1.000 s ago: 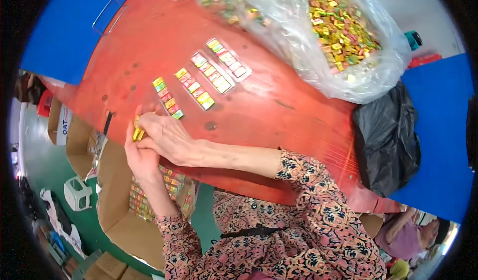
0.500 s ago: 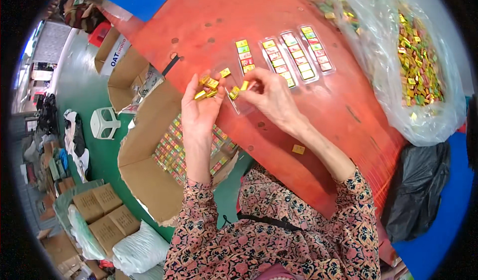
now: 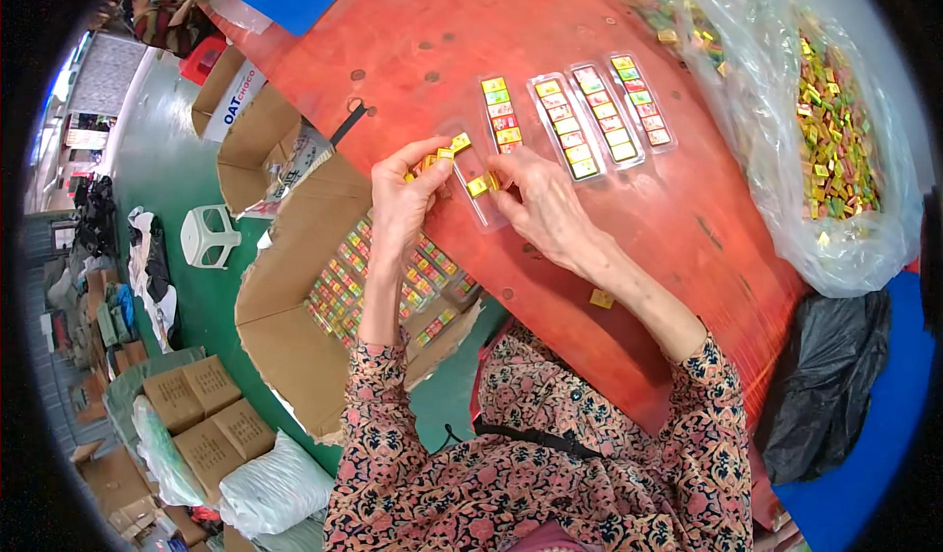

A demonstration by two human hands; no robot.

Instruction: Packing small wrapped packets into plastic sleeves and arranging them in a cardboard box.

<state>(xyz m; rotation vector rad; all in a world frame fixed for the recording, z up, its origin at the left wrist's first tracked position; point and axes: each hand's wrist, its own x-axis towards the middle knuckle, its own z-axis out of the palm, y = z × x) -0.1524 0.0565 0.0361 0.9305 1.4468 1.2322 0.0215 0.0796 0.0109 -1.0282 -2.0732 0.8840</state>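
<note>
My left hand (image 3: 395, 203) is closed around several small gold-yellow wrapped blocks (image 3: 429, 162), its thumb and fingertips at one of them. Below both hands lies a narrow clear plastic tray (image 3: 488, 220). One yellow block (image 3: 461, 142) sits near its far end, and another yellow block (image 3: 477, 187) is at its middle. My right hand (image 3: 545, 203) pinches a yellow block (image 3: 492, 180) over the tray's right side, partly hidden by the fingers. Just beyond, a tray of coloured blocks (image 3: 499, 110) lies on the red table (image 3: 413, 71).
Three more trays of blocks (image 3: 606, 115) lie to the right. A large clear bag (image 3: 751, 90) of loose blocks stands at far right, above a black bag (image 3: 825, 385). One loose block (image 3: 601, 299) is near the front edge. A cardboard box (image 3: 280, 326) holding packed trays stands at left.
My left hand has turned from palm up with blocks showing to fingers curled around them. My right hand has shifted slightly right and down, over the tray.
</note>
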